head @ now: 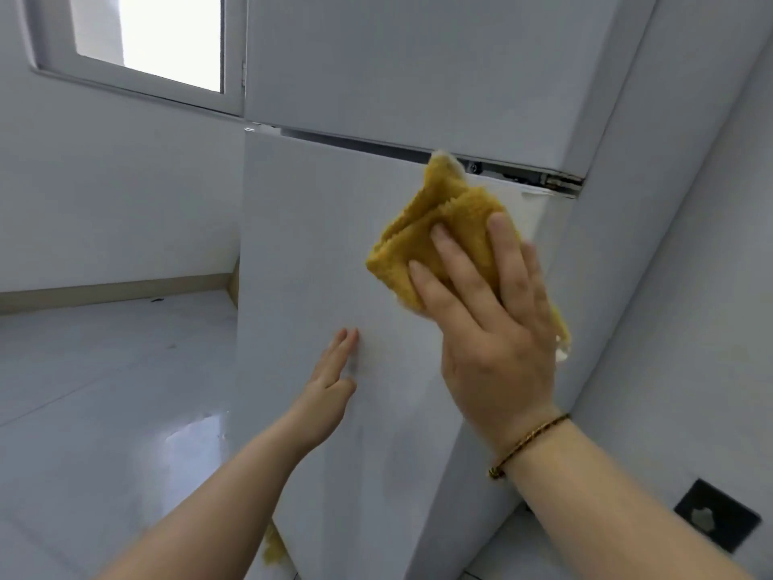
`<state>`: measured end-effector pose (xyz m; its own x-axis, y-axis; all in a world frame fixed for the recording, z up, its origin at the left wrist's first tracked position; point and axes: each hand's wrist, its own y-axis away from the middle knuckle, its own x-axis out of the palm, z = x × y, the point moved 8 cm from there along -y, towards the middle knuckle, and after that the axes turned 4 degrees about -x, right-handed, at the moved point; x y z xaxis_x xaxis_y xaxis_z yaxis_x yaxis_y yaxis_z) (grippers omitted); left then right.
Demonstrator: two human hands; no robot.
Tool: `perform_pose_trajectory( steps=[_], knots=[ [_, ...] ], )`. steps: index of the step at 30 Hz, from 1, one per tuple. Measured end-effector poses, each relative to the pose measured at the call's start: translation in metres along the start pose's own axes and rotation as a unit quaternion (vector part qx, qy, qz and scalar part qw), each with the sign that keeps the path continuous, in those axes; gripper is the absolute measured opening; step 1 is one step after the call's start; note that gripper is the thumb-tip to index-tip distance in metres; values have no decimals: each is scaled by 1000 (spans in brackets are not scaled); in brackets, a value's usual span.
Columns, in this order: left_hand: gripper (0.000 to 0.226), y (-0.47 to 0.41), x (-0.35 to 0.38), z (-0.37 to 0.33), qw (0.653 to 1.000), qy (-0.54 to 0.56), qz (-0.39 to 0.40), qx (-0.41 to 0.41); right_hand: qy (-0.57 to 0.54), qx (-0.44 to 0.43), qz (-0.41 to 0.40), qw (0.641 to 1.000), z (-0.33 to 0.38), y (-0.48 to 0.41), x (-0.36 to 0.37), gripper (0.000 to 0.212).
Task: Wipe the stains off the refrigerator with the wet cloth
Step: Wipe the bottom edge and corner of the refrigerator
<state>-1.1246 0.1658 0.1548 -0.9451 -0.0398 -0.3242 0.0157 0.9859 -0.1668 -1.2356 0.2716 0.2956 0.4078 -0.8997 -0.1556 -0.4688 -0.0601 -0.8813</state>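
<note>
A white refrigerator (318, 228) fills the middle of the view, with an upper door and a lower door split by a dark gap. My right hand (493, 328) presses a folded yellow cloth (451, 228) flat against the lower door near its top right corner, fingers straight over the cloth. The cloth's upper tip reaches the gap between the doors. My left hand (332, 378) rests with straight fingers against the lower door, lower and to the left of the cloth. A faint mark shows on the door beside the left fingertips.
A white wall (690, 286) runs close along the refrigerator's right side, with a dark socket plate (717, 519) low on it. A window (146, 39) is at the upper left. Glossy white floor tiles (104, 391) spread to the left. A yellow scrap (274, 546) shows by the door's bottom edge.
</note>
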Motion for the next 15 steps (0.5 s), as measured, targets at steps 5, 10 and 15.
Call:
perform_pose_trajectory(
  steps=[5, 10, 15],
  knots=[
    [61, 1, -18, 13, 996, 76, 17, -30, 229, 23, 323, 918, 10, -15, 68, 60],
    [59, 24, -38, 38, 994, 96, -2, -55, 146, -78, 551, 818, 66, 64, 114, 52],
    [54, 45, -56, 56, 993, 103, 0, -66, 59, -125, 639, 757, 111, 137, 129, 52]
  ],
)
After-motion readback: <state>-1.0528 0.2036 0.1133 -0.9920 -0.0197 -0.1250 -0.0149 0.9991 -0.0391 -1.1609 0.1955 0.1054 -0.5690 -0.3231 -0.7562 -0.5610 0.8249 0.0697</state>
